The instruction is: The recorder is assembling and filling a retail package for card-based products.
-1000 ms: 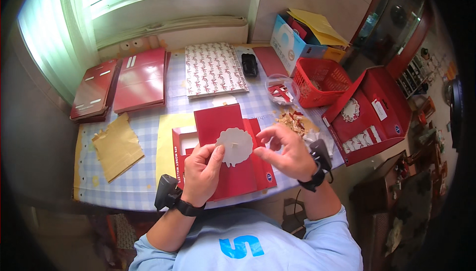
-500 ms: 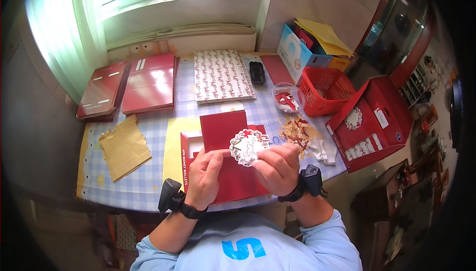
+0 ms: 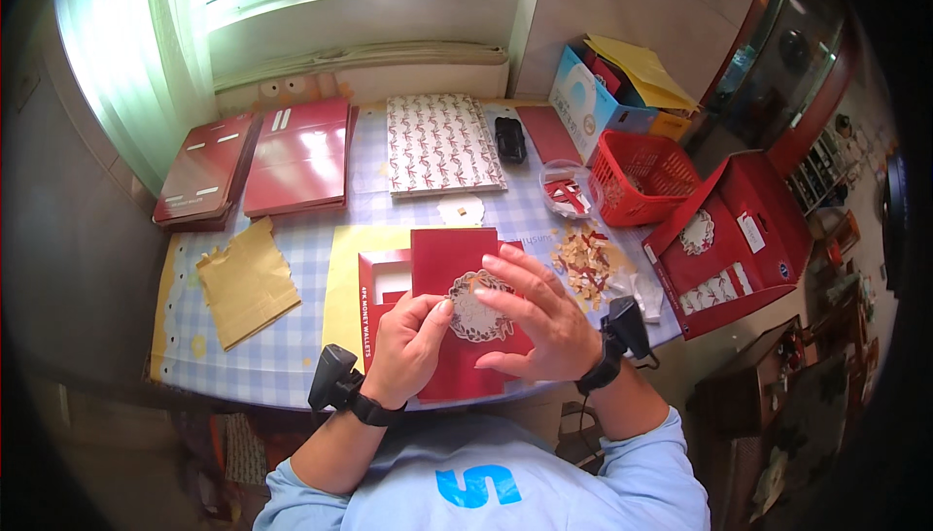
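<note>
A round white paper tag with a scalloped edge and printed wreath (image 3: 476,309) is in front of me, over a dark red card folder (image 3: 452,251). My left hand (image 3: 410,342) pinches the tag's left edge between thumb and fingers. Over the tag's right side, my right hand (image 3: 544,322) has its fingers spread and partly hides it; whether a fingertip touches it I cannot tell. Beneath my left hand lies a red box sleeve with a cut-out window (image 3: 391,267), partly covered by the folder.
Stacks of red folders (image 3: 296,157) stand far left, near a torn tan paper (image 3: 248,283). Patterned sheets (image 3: 442,145) lie at the back. To the right are a clear tub (image 3: 567,191), a red basket (image 3: 622,186), paper scraps (image 3: 583,264) and an opened red box (image 3: 729,239).
My right hand has let go of the tag and spread its fingers. The tag now stays at my left fingertips, slightly lower. The red folder appears shifted slightly right.
</note>
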{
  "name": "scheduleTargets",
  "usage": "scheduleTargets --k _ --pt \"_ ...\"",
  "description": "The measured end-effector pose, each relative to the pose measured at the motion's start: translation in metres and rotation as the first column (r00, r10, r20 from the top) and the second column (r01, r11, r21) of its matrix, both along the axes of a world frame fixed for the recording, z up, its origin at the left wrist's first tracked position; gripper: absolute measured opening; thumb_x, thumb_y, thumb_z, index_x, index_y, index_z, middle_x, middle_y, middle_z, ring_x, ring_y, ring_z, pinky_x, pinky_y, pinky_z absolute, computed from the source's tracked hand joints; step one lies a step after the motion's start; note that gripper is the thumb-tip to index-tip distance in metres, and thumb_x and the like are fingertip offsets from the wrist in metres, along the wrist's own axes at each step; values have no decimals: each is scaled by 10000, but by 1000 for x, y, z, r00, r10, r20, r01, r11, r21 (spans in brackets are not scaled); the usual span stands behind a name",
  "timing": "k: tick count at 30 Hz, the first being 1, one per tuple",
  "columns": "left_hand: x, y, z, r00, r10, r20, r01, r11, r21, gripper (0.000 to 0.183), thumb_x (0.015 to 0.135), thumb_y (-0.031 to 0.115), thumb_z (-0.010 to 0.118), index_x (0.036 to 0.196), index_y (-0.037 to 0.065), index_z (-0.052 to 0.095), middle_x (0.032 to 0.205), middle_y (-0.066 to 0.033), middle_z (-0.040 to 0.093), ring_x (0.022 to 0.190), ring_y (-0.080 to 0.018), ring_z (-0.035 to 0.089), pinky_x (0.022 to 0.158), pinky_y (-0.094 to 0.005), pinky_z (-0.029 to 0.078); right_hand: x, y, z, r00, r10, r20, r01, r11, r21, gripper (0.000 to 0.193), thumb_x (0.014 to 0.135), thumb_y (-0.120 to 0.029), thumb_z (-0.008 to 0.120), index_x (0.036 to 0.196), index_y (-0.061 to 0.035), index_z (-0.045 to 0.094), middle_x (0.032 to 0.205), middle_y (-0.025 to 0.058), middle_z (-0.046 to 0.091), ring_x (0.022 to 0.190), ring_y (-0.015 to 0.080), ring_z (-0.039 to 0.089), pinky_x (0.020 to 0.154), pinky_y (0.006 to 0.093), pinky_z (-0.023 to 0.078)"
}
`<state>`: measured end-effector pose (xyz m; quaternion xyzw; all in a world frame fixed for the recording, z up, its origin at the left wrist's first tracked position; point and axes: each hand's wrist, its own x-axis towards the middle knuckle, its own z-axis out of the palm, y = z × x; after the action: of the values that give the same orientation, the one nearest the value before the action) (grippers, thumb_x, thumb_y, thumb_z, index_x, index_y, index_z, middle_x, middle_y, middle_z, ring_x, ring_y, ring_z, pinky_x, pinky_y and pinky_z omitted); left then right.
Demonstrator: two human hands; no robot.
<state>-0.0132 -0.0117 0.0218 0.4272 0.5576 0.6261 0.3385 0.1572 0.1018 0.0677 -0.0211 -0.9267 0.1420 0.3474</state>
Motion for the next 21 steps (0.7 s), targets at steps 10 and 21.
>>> scheduleTargets --k 10,21 --pt "4 0 11 995 -70 -71 70 997 8 195 960 134 550 974 -36 644 924 -87 620 838 -133 541 807 -277 422 2 5 -8 995 41 90 -31 992 -119 655 655 -162 832 1247 -79 566 1348 193 491 1213 345 516 1016 435 422" --pt "12 -4 -4 983 -173 63 160 971 181 760 766 -123 371 1491 39 209 1432 -167 368 1339 -238 368 1112 -351 300 -7 -3 -11 997 -64 -38 56 981 -186 595 641 -208 853 1187 -103 640 1340 145 545 1074 281 555 933 368 434"
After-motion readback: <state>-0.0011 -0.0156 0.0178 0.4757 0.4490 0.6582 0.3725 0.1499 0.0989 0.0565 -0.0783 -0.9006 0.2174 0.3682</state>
